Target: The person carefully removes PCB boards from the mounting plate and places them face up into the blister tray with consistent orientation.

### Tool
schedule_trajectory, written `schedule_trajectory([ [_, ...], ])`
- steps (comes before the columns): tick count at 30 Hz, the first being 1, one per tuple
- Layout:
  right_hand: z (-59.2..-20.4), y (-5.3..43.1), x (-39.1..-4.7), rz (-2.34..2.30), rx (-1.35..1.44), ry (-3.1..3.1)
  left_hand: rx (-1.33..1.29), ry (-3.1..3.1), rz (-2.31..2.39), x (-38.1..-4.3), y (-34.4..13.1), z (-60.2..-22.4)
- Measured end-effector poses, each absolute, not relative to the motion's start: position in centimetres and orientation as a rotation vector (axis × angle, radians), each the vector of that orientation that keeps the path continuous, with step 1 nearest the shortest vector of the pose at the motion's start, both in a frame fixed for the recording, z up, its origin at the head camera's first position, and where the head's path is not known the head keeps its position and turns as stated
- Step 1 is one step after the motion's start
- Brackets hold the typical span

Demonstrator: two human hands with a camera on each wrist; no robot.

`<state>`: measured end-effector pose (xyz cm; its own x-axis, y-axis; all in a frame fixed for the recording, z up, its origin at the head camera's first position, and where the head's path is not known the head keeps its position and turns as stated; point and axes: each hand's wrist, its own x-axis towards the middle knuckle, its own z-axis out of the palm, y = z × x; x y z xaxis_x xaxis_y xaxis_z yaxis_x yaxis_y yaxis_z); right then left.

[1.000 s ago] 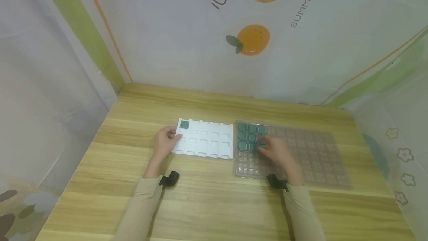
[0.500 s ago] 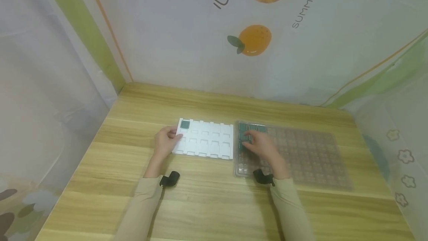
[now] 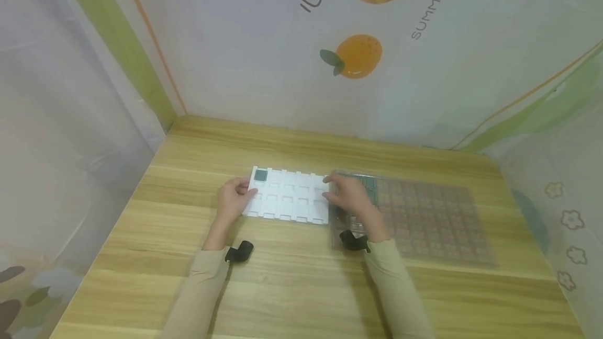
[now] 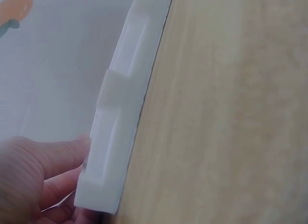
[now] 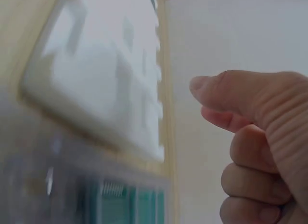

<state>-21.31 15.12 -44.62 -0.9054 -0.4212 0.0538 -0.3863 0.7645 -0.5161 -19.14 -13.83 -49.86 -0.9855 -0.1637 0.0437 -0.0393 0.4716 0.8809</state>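
Observation:
My left hand (image 3: 233, 200) holds the left short edge of a white moulded tray (image 3: 287, 203), thumb on top and fingers at the side. One small green square board, like a chip (image 3: 260, 175), sits in the tray's far left pocket. My right hand (image 3: 350, 192) is at the tray's right edge, above a clear plastic tray (image 3: 433, 213). Its thumb (image 5: 226, 91) and index finger reach forward while the other fingers curl in. No object shows between thumb and index, though the thumb partly hides that gap. Green chips (image 3: 370, 195) lie in the clear tray, partly covered by my right hand.
Both trays lie side by side on a wood-grain table (image 3: 282, 286). Behind it hangs a white curtain (image 3: 245, 56) with fruit prints. A black wrist mount (image 3: 239, 251) is strapped to each forearm.
My right hand has moved left from the green chips in the clear tray to the white tray's right edge. My left hand has stayed on the white tray.

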Motion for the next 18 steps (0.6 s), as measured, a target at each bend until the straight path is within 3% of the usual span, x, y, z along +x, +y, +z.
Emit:
schedule_trajectory([
  [18,-44.0,11.1,-22.3,-0.768,-0.705,2.897,0.174,-2.58,-1.523,-19.3,-13.8,-50.0],
])
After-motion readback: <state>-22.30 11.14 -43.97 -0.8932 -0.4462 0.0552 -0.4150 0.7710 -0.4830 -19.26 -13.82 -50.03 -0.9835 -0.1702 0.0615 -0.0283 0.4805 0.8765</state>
